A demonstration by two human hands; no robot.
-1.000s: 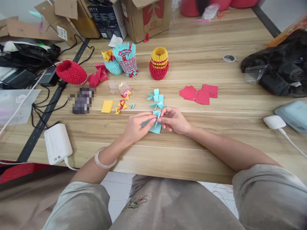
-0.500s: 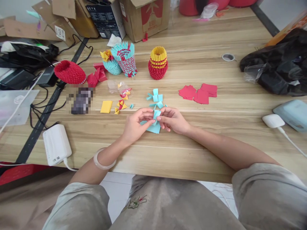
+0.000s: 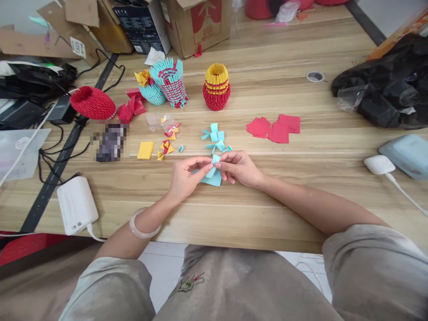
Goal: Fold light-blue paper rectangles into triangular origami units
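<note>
Between both hands is a small folded light blue paper (image 3: 216, 159), pinched at its two sides. My left hand (image 3: 187, 178) grips it with thumb and fingertips, and my right hand (image 3: 240, 168) does the same from the other side. Under the hands lie flat light blue sheets (image 3: 214, 179), partly covered. Just beyond are several folded light blue pieces (image 3: 217, 136). A stack of yellow paper (image 3: 145, 150) and small yellow and red folded pieces (image 3: 167, 146) lie to the left. Red paper sheets (image 3: 279, 131) are spread to the right.
Paper vases, one blue and red (image 3: 172, 84), one yellow and red (image 3: 216, 87), stand farther back. A red one (image 3: 92, 103) lies at the left. A white power bank (image 3: 77, 205) is front left. At right are a black bag (image 3: 384, 84) and white charger (image 3: 379, 164).
The view has shifted slightly, so most table items appear a little farther left. Both hands still pinch the blue paper, with small finger shifts. Another folded blue piece shows beyond my right hand.
</note>
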